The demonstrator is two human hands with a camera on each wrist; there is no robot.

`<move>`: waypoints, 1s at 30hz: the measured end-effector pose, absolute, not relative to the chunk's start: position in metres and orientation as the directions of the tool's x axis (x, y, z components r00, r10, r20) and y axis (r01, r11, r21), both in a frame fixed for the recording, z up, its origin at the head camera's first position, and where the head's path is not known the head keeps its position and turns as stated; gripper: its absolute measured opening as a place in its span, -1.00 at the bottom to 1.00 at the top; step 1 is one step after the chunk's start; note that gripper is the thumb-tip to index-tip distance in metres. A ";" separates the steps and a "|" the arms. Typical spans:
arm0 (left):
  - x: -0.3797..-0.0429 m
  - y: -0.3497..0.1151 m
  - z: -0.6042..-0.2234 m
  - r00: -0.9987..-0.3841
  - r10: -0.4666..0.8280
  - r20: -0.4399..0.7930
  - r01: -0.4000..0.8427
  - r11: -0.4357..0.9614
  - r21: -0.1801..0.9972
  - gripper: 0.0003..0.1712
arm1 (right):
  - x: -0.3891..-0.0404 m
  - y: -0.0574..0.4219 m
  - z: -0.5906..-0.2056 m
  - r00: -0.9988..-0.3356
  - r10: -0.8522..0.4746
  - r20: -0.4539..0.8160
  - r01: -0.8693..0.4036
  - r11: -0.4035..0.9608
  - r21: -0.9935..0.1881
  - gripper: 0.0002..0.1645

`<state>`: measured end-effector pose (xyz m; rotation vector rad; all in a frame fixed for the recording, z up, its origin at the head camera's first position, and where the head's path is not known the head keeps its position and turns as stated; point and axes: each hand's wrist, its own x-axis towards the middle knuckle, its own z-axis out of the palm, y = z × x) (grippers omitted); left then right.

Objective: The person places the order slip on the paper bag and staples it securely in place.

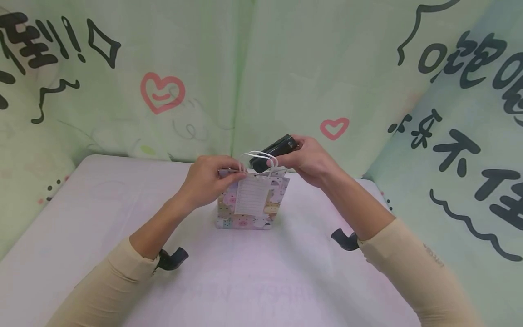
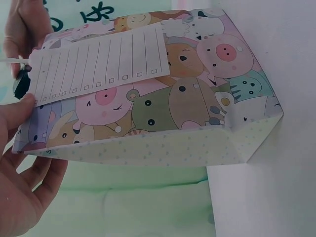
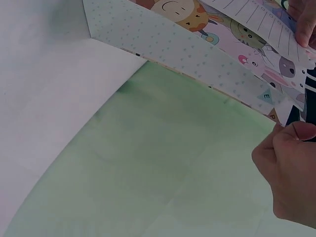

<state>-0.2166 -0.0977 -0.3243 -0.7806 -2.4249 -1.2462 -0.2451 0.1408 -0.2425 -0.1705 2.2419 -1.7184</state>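
Observation:
A paper gift bag (image 1: 279, 190) printed with cartoon animals stands on the table, its white cord handles (image 1: 258, 153) raised. A lined paper card (image 1: 252, 195) lies against its front; in the left wrist view the card (image 2: 103, 64) shows small check boxes. My left hand (image 1: 208, 179) pinches the bag's top edge at the left, thumb in front by the card. My right hand (image 1: 312, 159) holds a black elongated object (image 1: 275, 152), tilted over the bag's mouth beside the handles. Its exact kind cannot be told. The right wrist view shows mostly the bag's side panel (image 3: 163, 49).
The bag stands toward the far side of the white table (image 1: 245, 277). Green printed curtains (image 1: 286, 68) hang close behind and at both sides. A black curved piece (image 1: 173, 259) sticks out at the left cuff, and a similar piece (image 1: 345, 240) at the right.

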 end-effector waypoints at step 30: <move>-0.215 -0.097 -0.324 -0.794 0.317 0.519 0.606 0.477 0.636 -0.91 | -0.241 0.123 -0.221 -0.938 -0.300 -0.172 0.046 0.386 -0.922 -0.38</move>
